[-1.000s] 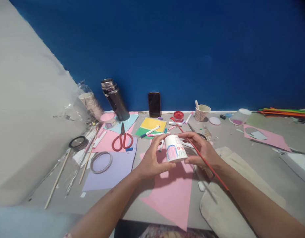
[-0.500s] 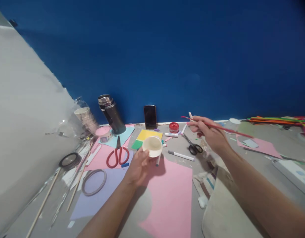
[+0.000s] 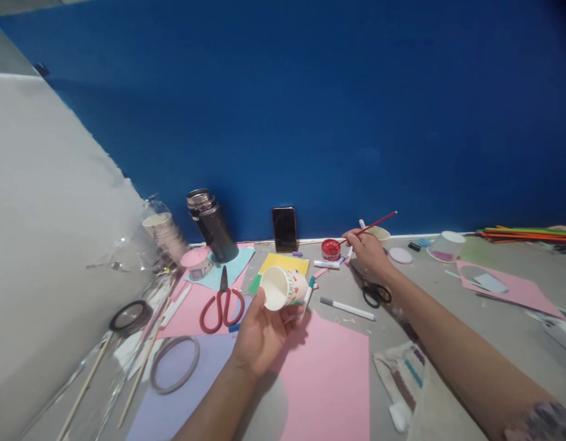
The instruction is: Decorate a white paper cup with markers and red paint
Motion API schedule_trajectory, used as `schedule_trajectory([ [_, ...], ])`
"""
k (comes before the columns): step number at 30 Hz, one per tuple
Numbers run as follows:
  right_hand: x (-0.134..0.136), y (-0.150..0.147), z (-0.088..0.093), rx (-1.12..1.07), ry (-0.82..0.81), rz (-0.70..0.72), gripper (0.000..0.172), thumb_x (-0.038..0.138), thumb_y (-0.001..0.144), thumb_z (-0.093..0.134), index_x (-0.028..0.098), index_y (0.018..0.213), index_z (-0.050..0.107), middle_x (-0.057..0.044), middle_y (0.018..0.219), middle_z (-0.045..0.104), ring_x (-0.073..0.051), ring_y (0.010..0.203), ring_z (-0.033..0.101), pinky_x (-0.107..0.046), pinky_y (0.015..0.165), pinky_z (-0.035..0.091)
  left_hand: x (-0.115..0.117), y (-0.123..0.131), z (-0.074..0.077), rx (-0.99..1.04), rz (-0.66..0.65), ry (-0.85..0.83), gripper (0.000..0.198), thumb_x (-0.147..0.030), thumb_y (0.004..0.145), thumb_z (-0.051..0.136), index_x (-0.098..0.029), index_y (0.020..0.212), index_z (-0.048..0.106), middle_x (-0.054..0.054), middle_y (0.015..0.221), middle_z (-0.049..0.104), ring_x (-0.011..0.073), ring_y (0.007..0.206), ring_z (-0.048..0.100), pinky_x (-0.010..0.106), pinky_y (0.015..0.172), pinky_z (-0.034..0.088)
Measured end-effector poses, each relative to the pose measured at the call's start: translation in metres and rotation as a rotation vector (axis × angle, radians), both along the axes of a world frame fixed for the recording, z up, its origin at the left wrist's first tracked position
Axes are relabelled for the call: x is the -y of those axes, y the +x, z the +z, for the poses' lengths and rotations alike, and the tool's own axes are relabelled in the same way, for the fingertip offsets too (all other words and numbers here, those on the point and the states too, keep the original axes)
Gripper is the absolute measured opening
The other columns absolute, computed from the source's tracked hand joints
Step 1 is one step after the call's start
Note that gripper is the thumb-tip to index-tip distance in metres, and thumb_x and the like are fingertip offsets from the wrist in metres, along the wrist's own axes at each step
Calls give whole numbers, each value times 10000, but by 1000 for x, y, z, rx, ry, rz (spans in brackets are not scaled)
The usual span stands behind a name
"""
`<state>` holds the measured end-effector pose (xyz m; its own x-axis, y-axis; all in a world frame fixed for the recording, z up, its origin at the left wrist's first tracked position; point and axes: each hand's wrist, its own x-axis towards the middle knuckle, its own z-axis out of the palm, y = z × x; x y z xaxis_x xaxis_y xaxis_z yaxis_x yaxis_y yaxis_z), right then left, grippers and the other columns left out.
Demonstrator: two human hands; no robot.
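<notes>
A small white paper cup (image 3: 296,286) with a printed pattern lies tilted on its side in my left hand (image 3: 261,334), its mouth facing left. My right hand (image 3: 368,254) pinches a thin red paintbrush (image 3: 377,221) at the back of the table. The brush's lower end meets a small pot of red paint (image 3: 331,248); its tip is hard to make out there. Black-handled scissors (image 3: 376,295) lie below my right wrist. Under and in front of the cup is pink paper (image 3: 329,373), with a grey marker (image 3: 348,309) to its upper right.
Red-handled scissors (image 3: 222,306), a dark flask (image 3: 214,226), stacked cups (image 3: 166,237) and black tape (image 3: 129,316) are on the left. A phone (image 3: 284,229) leans on the blue wall. A stained cloth (image 3: 402,373) and a pink-stained cup (image 3: 446,246) are on the right.
The cup has turned from mouth up to lying on its side in my left hand. My right hand has lowered the brush, which was raised, to the red paint pot. The camera view has shifted slightly.
</notes>
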<state>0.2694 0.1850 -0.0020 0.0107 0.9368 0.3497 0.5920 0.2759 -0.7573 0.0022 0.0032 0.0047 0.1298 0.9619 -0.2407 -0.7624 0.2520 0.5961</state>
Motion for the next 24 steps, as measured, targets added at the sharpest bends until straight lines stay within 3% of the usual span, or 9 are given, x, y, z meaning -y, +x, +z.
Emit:
schedule_trajectory([
  [6, -7, 8, 10, 177, 38, 78, 297, 351, 991, 431, 209, 919, 683, -92, 916, 773, -256, 912, 700, -340, 855, 480, 3, 1, 2, -2, -29, -13, 663, -517, 882, 783, -122, 1379, 592, 143, 1008, 781, 241, 813, 735, 351, 700, 579],
  [13, 2, 3, 18, 357, 31, 195, 291, 310, 1037, 435, 215, 972, 702, -99, 1058, 768, -264, 1040, 690, -367, 949, 487, 2, 2, -3, -4, -40, 0, 647, -533, 849, 816, -123, 1312, 626, 142, 1014, 782, 230, 794, 725, 342, 700, 568],
  [16, -14, -3, 30, 403, -16, 195, 284, 312, 1062, 480, 189, 970, 719, -92, 1054, 762, -238, 1016, 699, -387, 959, 521, 0, 1, -7, -8, -38, -9, 617, -540, 849, 816, -136, 1280, 638, 141, 1018, 781, 232, 795, 725, 344, 709, 568],
  [19, -36, -11, 43, 419, -90, 168, 279, 404, 1040, 621, 163, 1156, 698, -74, 1140, 729, -208, 986, 710, -420, 903, 595, -1, 0, -8, -17, -33, -12, 581, -544, 885, 773, -133, 1276, 643, 147, 1004, 776, 237, 778, 716, 349, 694, 564],
  [24, -61, -25, 49, 405, -150, 46, 358, 393, 1019, 666, 179, 1305, 652, -103, 1301, 680, -236, 1090, 699, -452, 927, 613, -3, 1, -3, -5, -11, -44, 601, -605, 1014, 538, -68, 1252, 664, 171, 924, 756, 242, 723, 693, 343, 636, 548],
])
